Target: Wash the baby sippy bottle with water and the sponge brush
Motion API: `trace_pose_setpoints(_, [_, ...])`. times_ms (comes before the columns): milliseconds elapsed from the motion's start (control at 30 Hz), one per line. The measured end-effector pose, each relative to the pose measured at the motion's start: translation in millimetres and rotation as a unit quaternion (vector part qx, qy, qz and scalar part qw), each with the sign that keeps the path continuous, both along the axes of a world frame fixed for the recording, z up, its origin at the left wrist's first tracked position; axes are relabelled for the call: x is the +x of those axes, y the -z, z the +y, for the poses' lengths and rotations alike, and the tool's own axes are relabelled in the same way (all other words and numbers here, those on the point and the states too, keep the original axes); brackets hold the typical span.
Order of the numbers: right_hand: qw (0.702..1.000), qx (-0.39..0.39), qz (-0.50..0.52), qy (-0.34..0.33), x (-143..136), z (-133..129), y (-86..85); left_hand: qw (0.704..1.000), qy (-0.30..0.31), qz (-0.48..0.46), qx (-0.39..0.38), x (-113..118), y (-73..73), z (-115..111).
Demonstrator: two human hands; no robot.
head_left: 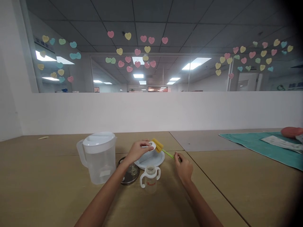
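My left hand pinches a white bottle collar ring above a shallow white bowl. In my right hand is the green handle of a bottle brush, whose yellow sponge head is against or just behind the ring; whether it goes through cannot be seen. An uncapped clear baby bottle with two white side handles stands upright in front of the bowl. To its left lies a round dark metal tray, partly hidden by my left forearm, with a clear bottle nipple on it.
A lidded translucent pitcher stands left of the tray. At the far right, a teal cloth carries a patterned cloth and a reddish-orange object. A white wall with a window above borders the table's back.
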State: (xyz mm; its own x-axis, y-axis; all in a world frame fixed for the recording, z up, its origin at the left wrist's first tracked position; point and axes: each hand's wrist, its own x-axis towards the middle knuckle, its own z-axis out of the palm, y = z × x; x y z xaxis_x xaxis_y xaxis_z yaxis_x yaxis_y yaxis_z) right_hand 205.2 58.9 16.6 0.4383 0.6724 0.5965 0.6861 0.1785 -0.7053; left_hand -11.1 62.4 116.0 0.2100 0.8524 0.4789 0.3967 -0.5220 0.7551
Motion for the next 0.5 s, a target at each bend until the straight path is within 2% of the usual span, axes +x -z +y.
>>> trace_pose_setpoints(100, [0.999,0.002,-0.007,-0.041,-1,1,0.9,0.996,-0.056,0.024,0.058,0,0.0,0])
trace_pose_setpoints(167, [0.997,0.002,-0.025,-0.074,-2,3,3.4,0.981,-0.123,0.109,0.106,-4,-3.9,-2])
trace_pose_setpoints(233, [0.995,0.001,-0.046,-0.084,-3,4,6.0,0.939,-0.216,0.23,0.137,-12,-10.6,-6])
trace_pose_setpoints(300, [0.995,0.0,-0.062,-0.075,-3,5,7.9,0.893,-0.273,0.343,0.098,-24,-18.1,-9])
trace_pose_setpoints(367, [0.995,-0.007,-0.073,-0.063,-3,5,8.7,0.872,-0.261,0.414,0.016,-37,-24.2,-12])
trace_pose_setpoints(500, [0.994,-0.024,-0.098,-0.042,-2,5,8.5,0.867,-0.166,0.464,-0.075,-60,-26.8,-13])
